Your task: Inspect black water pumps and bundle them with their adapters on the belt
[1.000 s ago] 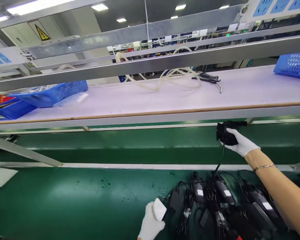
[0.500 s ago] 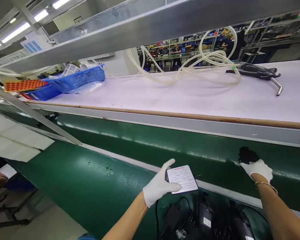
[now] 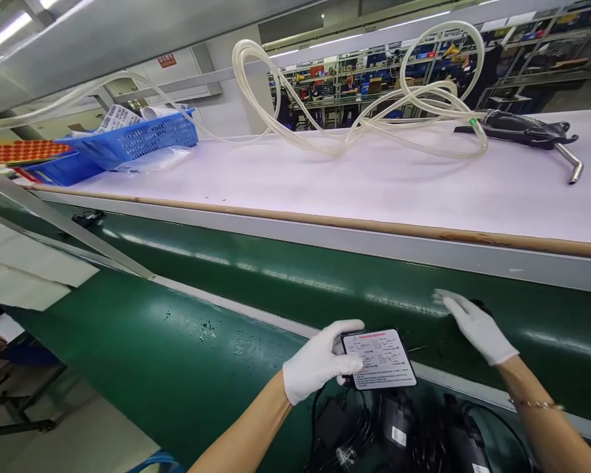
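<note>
one printed card (image 3: 383, 360) is sitting pinched in my left hand (image 3: 318, 362) near two white-labelled black devices (image 3: 393, 414), while my right hand (image 3: 477, 330), seemingly no longer clasping one mostly hidden dark part (image 3: 483, 307), is spreading its fingers and apparently leaving that part on the green belt (image 3: 300, 276), so becoming free.

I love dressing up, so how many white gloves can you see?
2. The left glove holds a flat thing with a printed white face; the right glove is over the far green strip. Any on the distant people are too small to tell.
</note>
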Motion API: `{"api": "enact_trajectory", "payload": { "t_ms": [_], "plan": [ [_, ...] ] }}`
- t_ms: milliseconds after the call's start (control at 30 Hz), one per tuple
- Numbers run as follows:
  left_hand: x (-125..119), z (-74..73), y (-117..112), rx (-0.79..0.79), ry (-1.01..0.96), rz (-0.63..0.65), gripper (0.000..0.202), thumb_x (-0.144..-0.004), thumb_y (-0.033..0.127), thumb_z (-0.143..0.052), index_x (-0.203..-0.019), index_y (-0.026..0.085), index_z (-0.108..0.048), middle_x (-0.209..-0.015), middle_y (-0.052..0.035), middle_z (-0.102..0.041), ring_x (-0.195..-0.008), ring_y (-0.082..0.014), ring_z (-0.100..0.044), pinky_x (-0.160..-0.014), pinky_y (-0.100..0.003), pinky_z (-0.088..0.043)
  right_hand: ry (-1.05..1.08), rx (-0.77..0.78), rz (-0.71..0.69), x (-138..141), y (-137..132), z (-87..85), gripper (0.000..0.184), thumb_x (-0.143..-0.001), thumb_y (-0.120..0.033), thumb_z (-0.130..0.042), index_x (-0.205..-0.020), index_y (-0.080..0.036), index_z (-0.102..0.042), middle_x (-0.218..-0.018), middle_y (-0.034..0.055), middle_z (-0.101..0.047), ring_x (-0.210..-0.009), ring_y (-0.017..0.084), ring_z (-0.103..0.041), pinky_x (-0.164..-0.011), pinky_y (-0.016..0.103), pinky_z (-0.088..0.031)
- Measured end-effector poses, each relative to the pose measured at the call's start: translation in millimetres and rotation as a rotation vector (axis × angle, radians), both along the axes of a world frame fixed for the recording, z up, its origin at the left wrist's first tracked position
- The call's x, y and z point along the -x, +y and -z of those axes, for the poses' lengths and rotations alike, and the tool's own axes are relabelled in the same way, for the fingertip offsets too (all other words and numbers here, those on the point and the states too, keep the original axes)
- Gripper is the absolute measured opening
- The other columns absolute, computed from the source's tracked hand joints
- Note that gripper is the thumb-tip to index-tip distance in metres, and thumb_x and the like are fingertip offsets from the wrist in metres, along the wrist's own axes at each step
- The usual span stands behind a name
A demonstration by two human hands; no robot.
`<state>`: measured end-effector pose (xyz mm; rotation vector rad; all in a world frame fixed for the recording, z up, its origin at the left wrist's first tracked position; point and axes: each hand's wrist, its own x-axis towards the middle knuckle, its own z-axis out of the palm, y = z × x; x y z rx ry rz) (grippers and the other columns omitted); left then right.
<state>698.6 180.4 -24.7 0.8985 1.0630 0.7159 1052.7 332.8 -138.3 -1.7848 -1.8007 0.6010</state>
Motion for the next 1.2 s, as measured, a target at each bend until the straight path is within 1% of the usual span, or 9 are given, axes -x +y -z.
{"api": "enact_trajectory", "payload": {
  "t_ms": [133,267,400,500,633,767,933,1067,1200],
  "plan": [
    [-12,-10.8,-1,0.032,0.005,-0.046,0.074,-0.072,0.023,-0.083,-0.140,0.018,-0.054,-0.121,-0.0117,-0.067,-0.097,-0.0193,-0.063,-0.055,-0.021,-0.044,0.258,0.290,-0.532,69,-66,-83.7,0.056,-0.089,-0.062,-0.055,-0.130,-0.025,-0.068,-0.125,0.0095,-0.075,-0.120,0.032,-0.067,-0.108,0.043,-0.050],
    [-19,-21.4,-9,-0.013,0.041,-0.107,0.070,-0.071,0.022,-0.085,-0.134,0.021,-0.057,-0.127,-0.0126,-0.067,-0.104,-0.0236,-0.066,-0.061,-0.024,-0.050,0.447,0.572,-0.569,100,-93,-113.6,0.049,-0.074,-0.062,-0.078,-0.098,-0.020,-0.074,-0.101,0.0099,-0.078,-0.094,0.032,-0.071,-0.084,0.041,-0.058],
    [-12,-31.1,-12,-0.152,-0.247,-0.089,0.060,-0.084,0.055,-0.075,-0.129,0.017,-0.062,-0.124,-0.0167,-0.070,-0.105,-0.0283,-0.070,-0.076,-0.038,-0.060,0.945,0.520,-0.588,96,-93,-80.3,0.058,-0.064,-0.073,-0.083,-0.086,-0.021,-0.068,-0.079,0.0035,-0.070,-0.070,0.020,-0.062,-0.064,0.032,-0.052],
    [4,-16.5,-6,-0.325,-0.328,-0.057,0.060,-0.100,0.063,-0.043,-0.130,0.016,-0.064,-0.122,-0.0168,-0.072,-0.111,-0.0275,-0.070,-0.099,-0.047,-0.055,1.200,0.399,-0.550,99,-93,-51.4,0.044,-0.072,-0.063,-0.082,-0.073,-0.023,-0.062,-0.062,-0.0008,-0.058,-0.056,0.014,-0.048,-0.054,0.028,-0.042],
    [21,44.6,1,-0.275,-0.036,0.070,0.067,-0.103,0.065,-0.029,-0.132,0.017,-0.065,-0.133,-0.0152,-0.069,-0.124,-0.0276,-0.065,-0.112,-0.048,-0.047,1.368,0.267,-0.438,115,-92,-33.4,0.048,-0.071,-0.073,-0.075,-0.070,-0.028,-0.059,-0.055,-0.0020,-0.048,-0.051,0.015,-0.040,-0.052,0.031,-0.038],
    [27,111.8,-9,-0.133,0.204,0.284,0.079,-0.096,0.077,-0.026,-0.119,0.019,-0.074,-0.129,-0.0118,-0.072,-0.127,-0.0294,-0.062,-0.117,-0.048,-0.040,1.397,0.207,-0.365,120,-87,-35.8,0.051,-0.062,-0.077,-0.080,-0.075,-0.030,-0.063,-0.062,-0.0019,-0.052,-0.055,0.015,-0.045,-0.054,0.032,-0.042],
    [40,144.4,-36,0.007,0.180,0.503,0.088,-0.096,0.077,-0.011,-0.078,0.024,-0.079,-0.125,-0.0051,-0.074,-0.127,-0.0281,-0.061,-0.123,-0.045,-0.030,1.134,0.112,0.059,107,-68,-46.8,0.052,-0.064,-0.070,-0.085,-0.080,-0.026,-0.062,-0.086,0.0026,-0.068,-0.071,0.018,-0.058,-0.066,0.034,-0.051],
    [55,144.7,-48,0.038,0.284,0.333,0.082,-0.096,0.077,-0.014,-0.075,0.027,-0.075,-0.112,-0.0030,-0.077,-0.119,-0.0248,-0.064,-0.120,-0.042,-0.033,1.022,-0.034,0.337,103,-29,-32.0,0.050,-0.068,-0.064,-0.085,-0.080,-0.025,-0.056,-0.069,-0.0052,-0.054,-0.065,0.013,-0.049,-0.063,0.026,-0.045],
    [62,151.8,-35,-0.054,0.498,0.056,0.062,-0.098,0.068,-0.031,-0.082,0.023,-0.071,-0.099,-0.0051,-0.076,-0.105,-0.0242,-0.067,-0.113,-0.041,-0.041,0.973,0.002,0.447,112,21,14.8,0.040,-0.081,-0.056,-0.077,-0.094,-0.021,-0.061,-0.071,-0.0062,-0.053,-0.058,0.010,-0.044,-0.055,0.024,-0.041]
  ]
}}
